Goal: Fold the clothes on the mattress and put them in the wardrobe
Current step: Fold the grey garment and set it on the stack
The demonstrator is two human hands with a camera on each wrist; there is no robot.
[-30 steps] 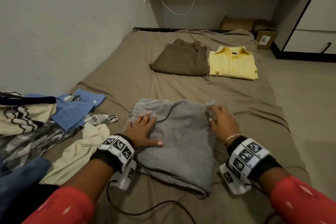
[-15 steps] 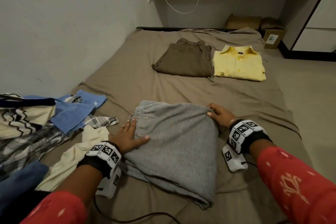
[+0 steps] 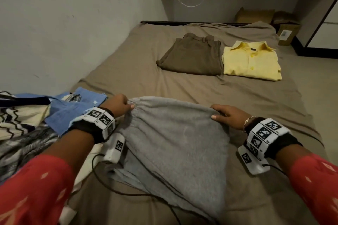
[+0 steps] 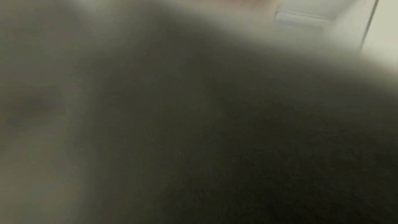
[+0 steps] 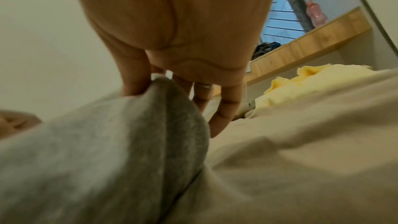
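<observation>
Two hands [image 3: 172, 113]; one grey garment [image 3: 175, 144] between them; two folded garments [image 3: 219, 58] beyond; two boxes [image 3: 265, 20] farther off.

The left wrist view is almost wholly blurred: a dark grey-green mass fills it, and the left hand cannot be made out there. In the head view, the grey garment [image 3: 175, 144] runs off the bottom edge, and its far edge covers the left hand's [image 3: 117, 105] fingertips and most of the right hand's [image 3: 228, 117] fingers. The pile of unfolded clothes [image 3: 27, 124] is cut by the left edge. In the right wrist view, the yellow shirt [image 5: 305, 83] appears only as a soft, blurred shape beyond the brown bedsheet [image 5: 301, 142].
</observation>
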